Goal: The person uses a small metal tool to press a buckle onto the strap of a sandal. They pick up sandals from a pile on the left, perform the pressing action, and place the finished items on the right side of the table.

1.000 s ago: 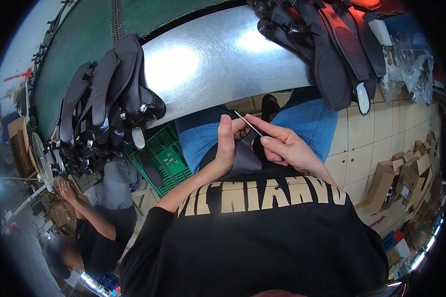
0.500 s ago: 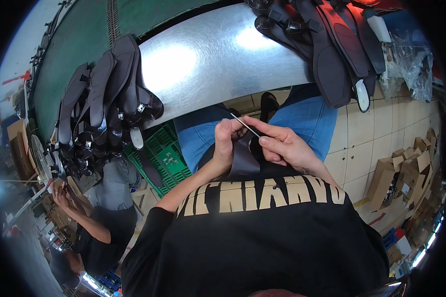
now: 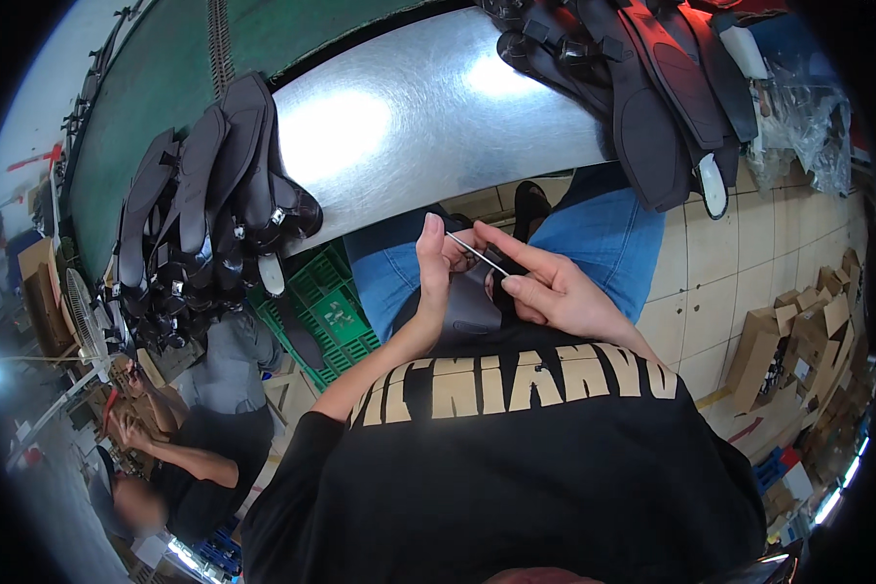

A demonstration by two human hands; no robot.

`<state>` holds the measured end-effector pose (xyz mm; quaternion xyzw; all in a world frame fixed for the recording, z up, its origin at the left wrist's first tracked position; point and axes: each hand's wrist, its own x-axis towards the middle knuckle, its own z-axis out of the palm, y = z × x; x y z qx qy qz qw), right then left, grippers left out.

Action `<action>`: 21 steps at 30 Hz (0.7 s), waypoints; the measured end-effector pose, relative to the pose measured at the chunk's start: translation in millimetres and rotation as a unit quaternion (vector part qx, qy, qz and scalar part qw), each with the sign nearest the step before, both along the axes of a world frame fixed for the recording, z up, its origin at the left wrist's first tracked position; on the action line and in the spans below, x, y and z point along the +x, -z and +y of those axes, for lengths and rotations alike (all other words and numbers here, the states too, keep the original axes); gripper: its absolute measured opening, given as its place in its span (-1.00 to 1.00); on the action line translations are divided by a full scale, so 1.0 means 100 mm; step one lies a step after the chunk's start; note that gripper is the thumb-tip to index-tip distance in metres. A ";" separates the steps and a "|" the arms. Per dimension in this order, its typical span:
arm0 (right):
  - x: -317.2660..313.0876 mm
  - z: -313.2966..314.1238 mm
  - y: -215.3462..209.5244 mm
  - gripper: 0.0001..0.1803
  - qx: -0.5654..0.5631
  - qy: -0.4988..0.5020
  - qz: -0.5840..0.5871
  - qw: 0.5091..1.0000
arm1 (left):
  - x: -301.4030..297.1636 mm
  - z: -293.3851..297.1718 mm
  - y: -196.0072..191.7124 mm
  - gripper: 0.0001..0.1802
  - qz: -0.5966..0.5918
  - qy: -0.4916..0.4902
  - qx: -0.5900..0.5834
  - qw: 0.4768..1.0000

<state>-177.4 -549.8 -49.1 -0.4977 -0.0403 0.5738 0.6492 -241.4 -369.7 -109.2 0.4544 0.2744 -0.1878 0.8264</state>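
Observation:
My left hand (image 3: 436, 265) grips a dark grey sandal piece (image 3: 469, 304) held over my lap, thumb up along its left side. My right hand (image 3: 545, 289) pinches a thin metal rod (image 3: 477, 253) between thumb and forefinger, its tip pointing up-left against the top of the sandal piece near a small buckle. Both hands sit close to my chest, just below the edge of the shiny metal table (image 3: 409, 127). My blue jeans (image 3: 603, 238) show behind the hands.
A pile of black sandals (image 3: 200, 214) hangs over the table's left end, another pile (image 3: 633, 78) at the right. A green crate (image 3: 326, 311) stands on the floor. A seated person (image 3: 195, 457) works at lower left. Cardboard boxes (image 3: 798, 341) lie on the tiled floor to the right.
The rod's tip has come down closer to the sandal piece and my hands have drawn slightly together. The person at lower left has shifted their arms.

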 end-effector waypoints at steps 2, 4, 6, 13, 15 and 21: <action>0.01 0.00 -0.01 -0.37 0.001 0.004 0.006 1.000 | 0.01 0.04 0.11 0.16 -0.023 0.019 -0.008 1.000; 0.02 0.00 -0.02 -0.39 -0.001 0.014 0.020 1.000 | 0.02 0.01 0.05 0.15 0.002 0.000 -0.028 1.000; 0.03 -0.02 0.02 -0.40 0.007 0.010 0.019 1.000 | 0.02 -0.02 -0.02 0.10 0.010 -0.016 -0.039 0.999; 0.01 -0.04 0.06 -0.46 0.025 0.023 0.016 0.999 | -0.01 -0.04 -0.10 -0.09 -0.018 -0.003 -0.045 0.999; 0.01 -0.05 0.08 -0.47 0.015 0.024 0.017 0.999 | 0.01 -0.09 -0.18 -0.14 -0.014 -0.012 -0.042 0.999; 0.15 -0.12 -0.04 -0.42 0.052 0.046 0.107 0.992 | 0.12 0.09 -0.26 -0.47 -0.084 0.100 0.071 0.989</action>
